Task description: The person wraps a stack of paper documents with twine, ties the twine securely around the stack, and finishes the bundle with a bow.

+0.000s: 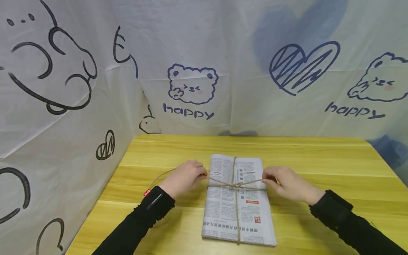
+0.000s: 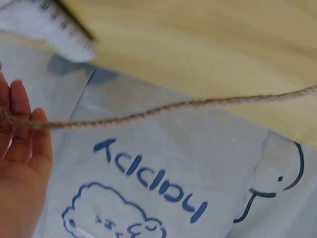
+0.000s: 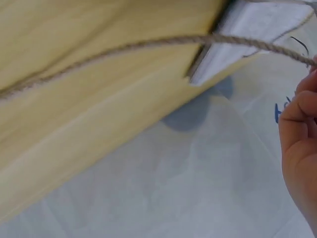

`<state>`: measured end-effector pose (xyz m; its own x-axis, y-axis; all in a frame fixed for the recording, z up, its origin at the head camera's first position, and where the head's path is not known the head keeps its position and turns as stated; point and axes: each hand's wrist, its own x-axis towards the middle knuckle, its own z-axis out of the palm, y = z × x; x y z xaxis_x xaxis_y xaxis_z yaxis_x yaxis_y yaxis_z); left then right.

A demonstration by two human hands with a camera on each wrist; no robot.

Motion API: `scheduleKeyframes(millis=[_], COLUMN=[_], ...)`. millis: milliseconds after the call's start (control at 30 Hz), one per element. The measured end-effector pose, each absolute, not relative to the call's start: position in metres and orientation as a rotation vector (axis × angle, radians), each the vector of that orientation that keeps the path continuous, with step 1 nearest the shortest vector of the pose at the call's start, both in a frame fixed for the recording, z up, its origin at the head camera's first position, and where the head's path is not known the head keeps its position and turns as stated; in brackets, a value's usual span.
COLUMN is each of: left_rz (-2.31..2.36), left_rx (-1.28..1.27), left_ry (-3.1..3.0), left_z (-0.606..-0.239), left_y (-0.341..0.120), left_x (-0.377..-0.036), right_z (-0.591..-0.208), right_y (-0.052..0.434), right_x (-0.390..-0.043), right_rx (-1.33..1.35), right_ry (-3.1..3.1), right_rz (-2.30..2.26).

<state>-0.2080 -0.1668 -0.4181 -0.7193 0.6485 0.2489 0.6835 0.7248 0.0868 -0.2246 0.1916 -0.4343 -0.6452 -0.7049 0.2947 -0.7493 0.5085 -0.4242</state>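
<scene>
The left hand [image 1: 186, 177] pinches one end of the jute twine [image 1: 236, 185] in a narrow grip; the right hand [image 1: 285, 184] pinches the other end the same way, each just beside an edge of the folded newspaper bundle [image 1: 237, 202]. The twine crosses at a knot on the bundle's middle. It looks rough and limp, so it should hold friction well; best gripped close to the knot. The paper looks light and bendable, lying flat on the yellow desk [image 1: 318, 159], before a printed white curtain [image 1: 223, 53]
</scene>
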Motion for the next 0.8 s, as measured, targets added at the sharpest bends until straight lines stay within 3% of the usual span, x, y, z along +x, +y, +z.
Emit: scheduleKeyframes(millis=[167,533,800], left_rz=[-0.209,-0.189,-0.338], left_rx=[-1.027,-0.85,-0.874], left_ry=[-2.656,-2.809,-2.841], left_z=[-0.416,-0.46,-0.453], left_y=[-0.174,-0.184,-0.187], left_x=[-0.207,-0.209,-0.208], right_z=[-0.437,-0.467,-0.462], right_y=[0.2,0.208,0.215], right_x=[-0.222,-0.226,-0.222], right_rx=[1.3,1.162,1.163], right_ry=[-2.756,-2.961,-2.907], right_rz=[0.824,0.679,0.703])
